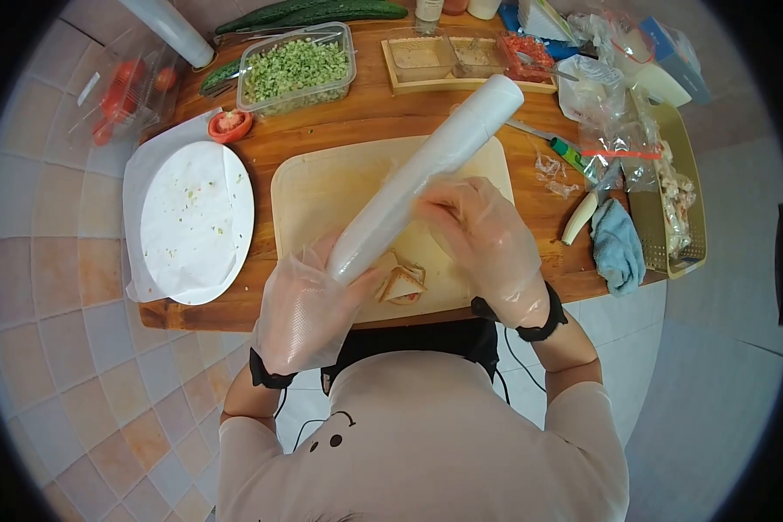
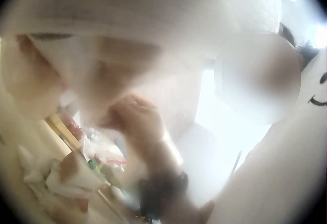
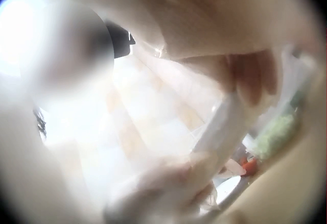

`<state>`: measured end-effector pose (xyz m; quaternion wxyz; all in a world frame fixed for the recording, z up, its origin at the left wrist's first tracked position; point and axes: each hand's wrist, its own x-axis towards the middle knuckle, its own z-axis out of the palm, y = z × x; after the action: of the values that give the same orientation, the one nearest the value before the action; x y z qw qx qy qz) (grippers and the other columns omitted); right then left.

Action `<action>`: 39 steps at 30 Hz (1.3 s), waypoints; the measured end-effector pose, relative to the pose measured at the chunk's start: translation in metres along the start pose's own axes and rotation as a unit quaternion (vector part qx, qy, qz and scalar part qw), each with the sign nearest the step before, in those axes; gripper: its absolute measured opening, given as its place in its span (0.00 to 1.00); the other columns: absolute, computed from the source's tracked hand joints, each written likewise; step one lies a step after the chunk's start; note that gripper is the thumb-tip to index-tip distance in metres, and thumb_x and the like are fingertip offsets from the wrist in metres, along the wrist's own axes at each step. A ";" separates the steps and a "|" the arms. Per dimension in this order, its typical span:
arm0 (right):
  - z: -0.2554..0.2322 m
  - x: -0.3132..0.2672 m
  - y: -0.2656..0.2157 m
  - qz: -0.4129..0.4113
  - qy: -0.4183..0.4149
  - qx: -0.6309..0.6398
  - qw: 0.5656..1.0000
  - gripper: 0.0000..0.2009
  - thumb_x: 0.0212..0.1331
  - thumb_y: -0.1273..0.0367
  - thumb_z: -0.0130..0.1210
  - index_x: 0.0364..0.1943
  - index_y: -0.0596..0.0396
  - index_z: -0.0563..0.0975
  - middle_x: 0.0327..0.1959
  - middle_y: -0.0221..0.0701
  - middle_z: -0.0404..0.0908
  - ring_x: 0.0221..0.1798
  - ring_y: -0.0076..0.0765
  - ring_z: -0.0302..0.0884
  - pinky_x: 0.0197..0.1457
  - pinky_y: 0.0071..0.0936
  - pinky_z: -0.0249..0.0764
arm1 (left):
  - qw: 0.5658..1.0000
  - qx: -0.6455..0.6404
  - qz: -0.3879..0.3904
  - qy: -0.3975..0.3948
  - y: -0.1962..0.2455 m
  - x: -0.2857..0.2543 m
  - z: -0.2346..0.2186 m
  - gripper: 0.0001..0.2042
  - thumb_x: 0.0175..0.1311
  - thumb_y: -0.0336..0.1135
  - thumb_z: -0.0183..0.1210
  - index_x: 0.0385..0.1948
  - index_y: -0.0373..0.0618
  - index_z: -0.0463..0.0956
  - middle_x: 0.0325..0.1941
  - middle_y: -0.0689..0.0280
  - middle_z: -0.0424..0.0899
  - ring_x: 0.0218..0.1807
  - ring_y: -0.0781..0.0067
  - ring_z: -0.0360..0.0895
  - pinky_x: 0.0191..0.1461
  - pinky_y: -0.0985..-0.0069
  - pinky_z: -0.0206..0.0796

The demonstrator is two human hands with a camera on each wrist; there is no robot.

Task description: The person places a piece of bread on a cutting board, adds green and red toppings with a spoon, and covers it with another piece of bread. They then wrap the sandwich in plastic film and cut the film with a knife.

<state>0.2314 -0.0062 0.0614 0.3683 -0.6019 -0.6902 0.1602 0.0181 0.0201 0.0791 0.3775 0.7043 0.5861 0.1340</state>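
Observation:
My left hand [image 1: 309,300], in a clear plastic glove, grips the lower end of a long roll of plastic wrap [image 1: 435,170]. The roll slants over the cutting board [image 1: 322,191], its far end up and to the right. At the roll's right side is my gloved right hand [image 1: 487,235], fingers bent and blurred against it; I cannot tell whether they pinch the film. In the right wrist view these fingers [image 3: 250,78] overlap the roll [image 3: 219,127]. Below the roll, a cut sandwich [image 1: 403,285] lies on the board near its front edge, partly covered by the left hand.
Left of the board is a white plate [image 1: 196,222] with crumbs. Behind stand a tub of chopped cucumber [image 1: 296,71], a tomato half [image 1: 230,126] and a wooden tray [image 1: 400,85]. On the right lie a knife [image 1: 580,216], a blue cloth [image 1: 618,248] and a basket [image 1: 696,235].

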 end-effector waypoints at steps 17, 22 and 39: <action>0.008 0.008 0.013 -0.017 0.051 0.193 0.980 0.11 0.60 0.73 0.67 0.44 0.55 0.77 0.44 0.36 0.81 0.41 0.42 0.81 0.47 0.34 0.79 | 0.986 -0.098 -0.088 -0.104 -0.013 0.006 -0.017 0.29 0.57 0.47 0.68 0.56 0.34 0.79 0.35 0.50 0.87 0.35 0.64 0.85 0.44 0.70 0.75; 0.007 0.014 0.007 -0.101 0.040 0.019 0.994 0.09 0.60 0.72 0.66 0.42 0.57 0.78 0.43 0.37 0.80 0.44 0.47 0.79 0.47 0.36 0.77 | 0.998 -0.054 -0.037 -0.017 -0.004 -0.002 -0.011 0.23 0.56 0.35 0.69 0.54 0.35 0.79 0.32 0.66 0.82 0.28 0.80 0.76 0.34 0.77 0.71; -0.011 0.019 0.025 -0.053 -0.091 0.385 0.917 0.08 0.62 0.79 0.63 0.43 0.57 0.79 0.42 0.31 0.82 0.43 0.32 0.84 0.47 0.31 0.80 | 0.861 -0.443 -0.120 -0.220 -0.044 0.004 -0.017 0.29 0.55 0.47 0.69 0.48 0.28 0.77 0.27 0.64 0.81 0.17 0.80 0.74 0.20 0.83 0.64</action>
<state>0.2567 0.0153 0.0578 0.5153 -0.3588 -0.6365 0.4479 -0.0235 0.0311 0.0599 0.7818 0.3982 0.4468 0.1747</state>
